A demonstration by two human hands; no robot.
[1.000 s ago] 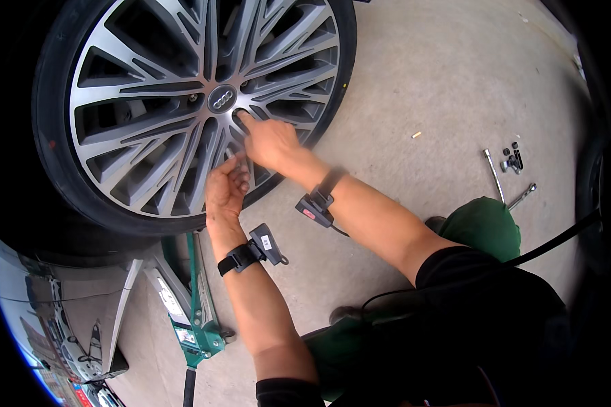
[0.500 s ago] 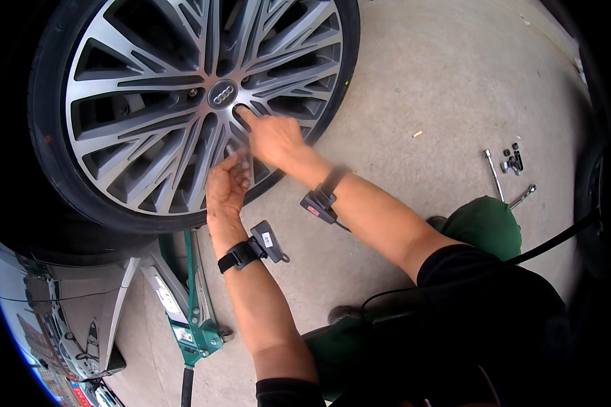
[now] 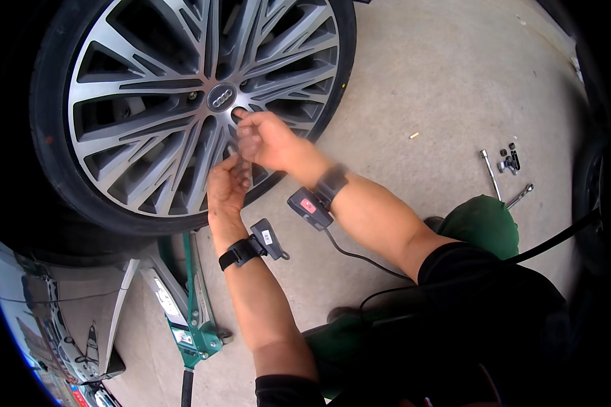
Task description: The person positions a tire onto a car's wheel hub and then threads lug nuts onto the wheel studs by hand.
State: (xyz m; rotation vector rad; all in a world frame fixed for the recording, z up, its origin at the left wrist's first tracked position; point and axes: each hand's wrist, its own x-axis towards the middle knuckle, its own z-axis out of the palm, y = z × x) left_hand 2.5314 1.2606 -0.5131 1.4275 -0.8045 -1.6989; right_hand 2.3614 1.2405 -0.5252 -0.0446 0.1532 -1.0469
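Observation:
A silver-and-grey multi-spoke wheel (image 3: pixel 163 88) with a black tyre stands at the upper left. My right hand (image 3: pixel 268 139) reaches to its centre, one finger stretched into a bolt hole beside the round centre cap (image 3: pixel 221 98). Its other fingers curl loosely, and the fingertip is hidden in the hole. Just below and to the left, my left hand (image 3: pixel 227 183) is held in front of the lower spokes, palm up with fingers curled together. A small metallic blur shows by its fingertips; I cannot make out what it is.
A green floor jack (image 3: pixel 198 332) stands below the wheel. Right on the concrete floor lie a metal wrench (image 3: pixel 490 173), another metal tool (image 3: pixel 521 195) and several small dark parts (image 3: pixel 509 161). Black straps with small boxes are on both wrists; a cable runs from the right box.
My right hand has rolled over at the bolt hole, its lower fingers now curled toward the left hand. The left hand has barely moved.

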